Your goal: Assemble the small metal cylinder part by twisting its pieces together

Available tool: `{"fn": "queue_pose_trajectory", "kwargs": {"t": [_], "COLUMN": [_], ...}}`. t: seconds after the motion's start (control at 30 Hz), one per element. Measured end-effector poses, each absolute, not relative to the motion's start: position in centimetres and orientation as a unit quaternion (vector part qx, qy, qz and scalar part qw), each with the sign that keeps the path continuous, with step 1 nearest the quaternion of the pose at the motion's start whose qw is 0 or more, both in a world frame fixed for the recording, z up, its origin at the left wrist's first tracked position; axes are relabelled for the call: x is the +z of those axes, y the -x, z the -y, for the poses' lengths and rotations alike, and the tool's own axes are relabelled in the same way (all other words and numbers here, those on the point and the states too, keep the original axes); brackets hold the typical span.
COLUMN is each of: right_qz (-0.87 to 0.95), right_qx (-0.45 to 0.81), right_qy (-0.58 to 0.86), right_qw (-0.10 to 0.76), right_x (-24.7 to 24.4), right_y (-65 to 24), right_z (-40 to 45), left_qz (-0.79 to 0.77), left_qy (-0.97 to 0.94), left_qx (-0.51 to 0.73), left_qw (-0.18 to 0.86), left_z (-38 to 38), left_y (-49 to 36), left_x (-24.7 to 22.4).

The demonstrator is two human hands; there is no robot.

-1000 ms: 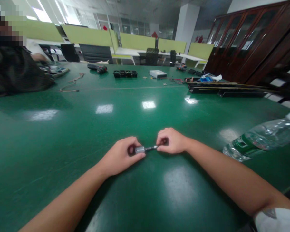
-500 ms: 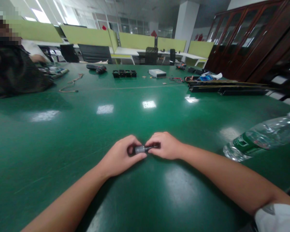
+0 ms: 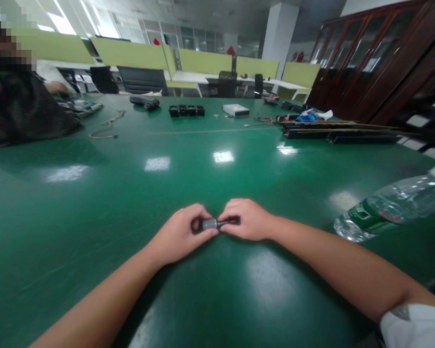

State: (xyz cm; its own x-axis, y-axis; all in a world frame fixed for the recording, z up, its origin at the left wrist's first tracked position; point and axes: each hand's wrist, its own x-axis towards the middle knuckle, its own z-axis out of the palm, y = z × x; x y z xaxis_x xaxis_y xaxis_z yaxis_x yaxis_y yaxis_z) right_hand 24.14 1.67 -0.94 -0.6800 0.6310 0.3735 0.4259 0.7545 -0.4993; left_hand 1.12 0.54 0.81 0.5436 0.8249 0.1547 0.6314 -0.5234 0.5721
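Low over the green table (image 3: pixel 188 183), near the middle of the view, my two hands meet around a small dark item. My left hand (image 3: pixel 183 233) pinches a short grey and black cylinder (image 3: pixel 209 224) between thumb and fingers. Thumb and fingertips of my right hand (image 3: pixel 248 219) close on a thin dark piece (image 3: pixel 230 222) in line with the cylinder's right end. Whether the two pieces are joined cannot be made out. Both forearms reach in from the lower corners.
A clear plastic bottle (image 3: pixel 391 208) lies at the right. Farther back are black blocks (image 3: pixel 187 110), a white box (image 3: pixel 236 110), dark bars (image 3: pixel 348 133), a thin cable (image 3: pixel 107 126) and a black pouch-like item (image 3: pixel 145 103). A person (image 3: pixel 25 101) is at the far left.
The thin dark piece and the cylinder sit almost as before, with my left fingertips very slightly farther left. Otherwise my hands hold nearly the same pose.
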Motion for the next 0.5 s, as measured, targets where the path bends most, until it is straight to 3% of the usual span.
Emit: {"fn": "queue_pose_trajectory", "kwargs": {"t": [0.5], "right_qz": [0.895], "right_qx": [0.193], "right_qy": [0.298], "right_qw": [0.268], "right_x": [-0.92], "right_y": [-24.29], "right_z": [-1.67], "left_qz": [-0.436], "left_qy": [-0.844], "left_qx": [0.203], "left_qw": [0.236], "left_z": [-0.46], "left_y": [-1.16], "left_x": [1.03]}}
